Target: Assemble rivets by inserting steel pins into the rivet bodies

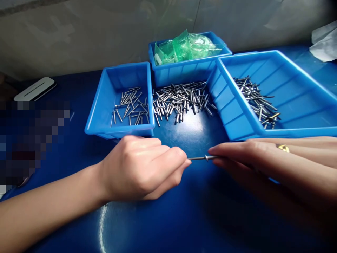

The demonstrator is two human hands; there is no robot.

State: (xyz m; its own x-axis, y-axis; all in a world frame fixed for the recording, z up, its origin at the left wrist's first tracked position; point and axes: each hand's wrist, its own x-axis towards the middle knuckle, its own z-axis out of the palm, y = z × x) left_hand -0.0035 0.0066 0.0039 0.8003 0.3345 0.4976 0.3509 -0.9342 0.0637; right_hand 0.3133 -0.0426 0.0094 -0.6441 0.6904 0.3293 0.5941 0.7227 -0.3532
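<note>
Between my two hands a pop rivet (pixel 201 158) lies level, its thin stem to the left and its flange near my right fingertips. My left hand (pixel 147 168) is closed in a pinch on the stem end. Thumb and finger of my right hand (pixel 258 161), which wears a gold ring, pinch the thicker body end. Behind them a loose pile of rivets (pixel 181 98) lies on the blue table (pixel 168 218). Several screws lie in the left blue bin (pixel 96 105). More rivets are heaped in the right blue bin (pixel 295 95).
A third blue bin (pixel 184 70) at the back holds green and clear plastic bags (pixel 184 47). A white flat device (pixel 35 88) lies at the far left. Crumpled white paper or plastic (pixel 325 42) sits at the far right. A grey wall (pixel 92 31) stands behind the table.
</note>
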